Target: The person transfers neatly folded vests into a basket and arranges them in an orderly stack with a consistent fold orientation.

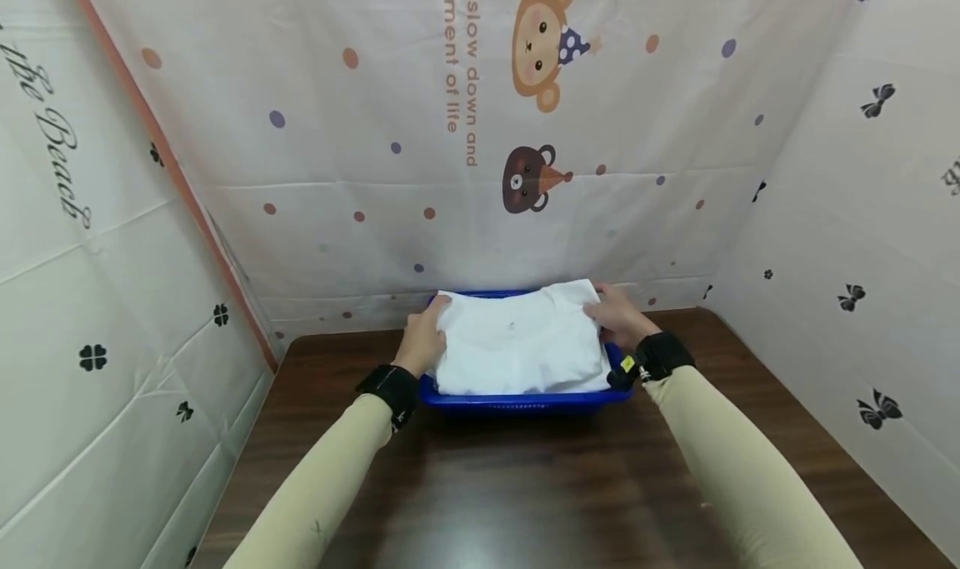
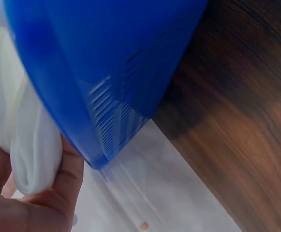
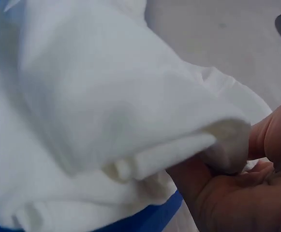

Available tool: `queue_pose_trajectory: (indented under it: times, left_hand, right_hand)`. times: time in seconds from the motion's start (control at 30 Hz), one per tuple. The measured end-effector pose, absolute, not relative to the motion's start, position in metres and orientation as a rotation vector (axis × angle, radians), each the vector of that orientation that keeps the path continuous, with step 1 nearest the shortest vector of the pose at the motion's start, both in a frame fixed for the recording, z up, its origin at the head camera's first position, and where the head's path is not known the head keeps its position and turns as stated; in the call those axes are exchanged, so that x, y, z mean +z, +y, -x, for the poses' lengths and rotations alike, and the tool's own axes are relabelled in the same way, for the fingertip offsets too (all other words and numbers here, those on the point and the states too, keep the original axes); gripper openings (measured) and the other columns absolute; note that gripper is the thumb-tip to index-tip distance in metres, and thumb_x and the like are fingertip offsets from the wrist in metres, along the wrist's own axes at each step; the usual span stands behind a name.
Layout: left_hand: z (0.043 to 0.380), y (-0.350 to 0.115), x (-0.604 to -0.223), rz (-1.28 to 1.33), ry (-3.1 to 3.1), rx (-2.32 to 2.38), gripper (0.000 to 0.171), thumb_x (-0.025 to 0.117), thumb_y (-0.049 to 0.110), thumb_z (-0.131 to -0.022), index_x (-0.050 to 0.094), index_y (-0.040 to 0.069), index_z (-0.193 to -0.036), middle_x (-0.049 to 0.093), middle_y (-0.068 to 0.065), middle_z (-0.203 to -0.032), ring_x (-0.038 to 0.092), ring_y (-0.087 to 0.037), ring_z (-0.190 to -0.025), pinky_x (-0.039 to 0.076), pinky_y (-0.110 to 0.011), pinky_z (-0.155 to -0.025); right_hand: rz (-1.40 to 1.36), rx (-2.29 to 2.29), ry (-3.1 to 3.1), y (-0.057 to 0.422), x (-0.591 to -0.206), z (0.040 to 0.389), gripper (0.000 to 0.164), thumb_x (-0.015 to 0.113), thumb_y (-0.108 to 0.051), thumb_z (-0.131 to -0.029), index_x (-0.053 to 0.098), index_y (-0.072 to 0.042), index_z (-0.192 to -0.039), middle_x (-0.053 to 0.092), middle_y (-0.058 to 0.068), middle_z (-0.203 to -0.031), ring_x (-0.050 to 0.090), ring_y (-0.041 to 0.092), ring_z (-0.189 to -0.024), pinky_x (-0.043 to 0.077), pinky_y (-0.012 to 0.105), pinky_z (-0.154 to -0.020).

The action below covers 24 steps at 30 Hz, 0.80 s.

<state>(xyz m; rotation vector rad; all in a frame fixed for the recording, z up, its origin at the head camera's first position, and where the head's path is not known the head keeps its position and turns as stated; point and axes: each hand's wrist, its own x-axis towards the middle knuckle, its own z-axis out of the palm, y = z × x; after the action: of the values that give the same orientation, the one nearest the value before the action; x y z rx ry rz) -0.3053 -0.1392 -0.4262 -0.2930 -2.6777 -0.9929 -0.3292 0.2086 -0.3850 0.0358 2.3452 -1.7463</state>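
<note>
A folded white garment [image 1: 517, 344] with a small dark mark lies across the top of a blue plastic basket [image 1: 525, 401]. My left hand [image 1: 422, 340] grips its left edge; in the left wrist view, thumb and fingers close round the folded end [image 2: 36, 150], just beyond the basket's rim. At the other side, my right hand [image 1: 622, 315] pinches the upper right corner, which stands raised. The right wrist view has the layered edge between thumb and fingers, with more folded white cloth [image 3: 82, 208] underneath, over the blue basket. Most of the basket's inside is hidden by the cloth.
The basket stands on a dark brown wooden table [image 1: 517, 486], near its back edge. Behind it hangs a white printed sheet [image 1: 337, 144] with bears and dots. More patterned sheets [image 1: 840, 219] enclose the left and right sides.
</note>
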Motion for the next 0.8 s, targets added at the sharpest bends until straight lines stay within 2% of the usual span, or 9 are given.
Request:
queue_pose_trajectory:
  times: [0.17,0.27,0.33,0.4,0.47,0.57,0.63,0.7,0.8]
  left_hand:
    - [0.306,-0.139,-0.434,0.363,-2.702,-0.911,0.058,0.060,-0.014,-0.092,0.054,0.011,-0.144,0.070,-0.027,-0.116,0.059,-0.024,-0.073,0.051,-0.036,-0.073]
    - [0.307,-0.141,-0.437,0.383,-2.725,-0.863,0.057,0.061,-0.012,-0.092,0.055,0.011,-0.144,0.070,-0.027,-0.113,0.060,-0.027,-0.074,0.051,-0.039,-0.071]
    - [0.307,-0.143,-0.438,0.407,-2.734,-0.770,0.056,0.064,-0.010,-0.091,0.057,0.011,-0.142,0.069,-0.026,-0.117,0.063,-0.030,-0.084,0.053,-0.042,-0.076]
    - [0.307,-0.145,-0.438,0.426,-2.715,-0.673,0.054,0.068,-0.007,-0.089,0.060,0.009,-0.140,0.066,-0.025,-0.127,0.063,-0.037,-0.097,0.054,-0.047,-0.085]
    - [0.308,-0.147,-0.439,0.440,-2.669,-0.573,0.049,0.073,-0.004,-0.086,0.065,0.006,-0.134,0.061,-0.023,-0.135,0.059,-0.042,-0.108,0.052,-0.053,-0.091]
    - [0.308,-0.150,-0.442,0.459,-2.604,-0.500,0.041,0.079,0.001,-0.084,0.069,0.003,-0.123,0.056,-0.021,-0.135,0.056,-0.045,-0.112,0.052,-0.055,-0.093]
    - [0.308,-0.151,-0.443,0.485,-2.585,-0.467,0.035,0.081,0.004,-0.083,0.070,0.004,-0.117,0.059,-0.019,-0.124,0.056,-0.042,-0.110,0.052,-0.054,-0.091]
    - [0.309,-0.151,-0.445,0.509,-2.593,-0.434,0.031,0.081,0.006,-0.084,0.070,0.004,-0.113,0.063,-0.016,-0.115,0.057,-0.040,-0.107,0.052,-0.052,-0.091]
    - [0.310,-0.151,-0.446,0.534,-2.613,-0.377,0.023,0.081,0.010,-0.087,0.074,0.006,-0.108,0.070,-0.013,-0.107,0.060,-0.037,-0.103,0.052,-0.051,-0.090]
  right_hand:
    - [0.080,-1.519,2.570,0.213,-0.403,0.328,0.062,0.042,-0.002,-0.106,0.013,0.000,-0.161,0.026,0.032,-0.157,0.049,0.044,-0.125,0.053,0.059,-0.092]
    - [0.191,-1.270,2.835,0.213,-0.407,0.326,0.060,0.046,-0.001,-0.104,0.020,0.003,-0.158,0.031,0.033,-0.155,0.047,0.048,-0.128,0.047,0.061,-0.100]
    - [0.230,-1.130,2.969,0.214,-0.407,0.326,0.058,0.049,-0.001,-0.102,0.025,0.002,-0.156,0.040,0.035,-0.149,0.051,0.048,-0.123,0.045,0.060,-0.100]
    - [0.217,-1.074,3.036,0.214,-0.407,0.326,0.056,0.052,-0.002,-0.101,0.029,-0.001,-0.153,0.051,0.034,-0.138,0.057,0.045,-0.109,0.048,0.056,-0.093]
    - [0.209,-1.025,3.081,0.215,-0.407,0.327,0.050,0.054,-0.004,-0.101,0.034,-0.003,-0.146,0.060,0.034,-0.119,0.060,0.041,-0.089,0.050,0.051,-0.077]
    - [0.237,-0.933,3.158,0.219,-0.409,0.326,0.030,0.058,-0.004,-0.099,0.047,-0.002,-0.127,0.062,0.024,-0.096,0.056,0.033,-0.074,0.044,0.041,-0.063]
    - [0.291,-0.894,3.186,0.222,-0.411,0.324,0.018,0.059,-0.002,-0.098,0.055,0.000,-0.114,0.060,0.019,-0.090,0.054,0.031,-0.072,0.042,0.040,-0.062]
    - [0.336,-0.869,3.206,0.224,-0.413,0.323,0.010,0.061,-0.002,-0.097,0.063,0.001,-0.106,0.062,0.016,-0.092,0.055,0.030,-0.077,0.046,0.040,-0.066]
    - [0.362,-0.874,3.215,0.227,-0.416,0.321,0.012,0.064,-0.004,-0.097,0.071,0.002,-0.104,0.066,0.017,-0.098,0.058,0.032,-0.085,0.050,0.045,-0.074]
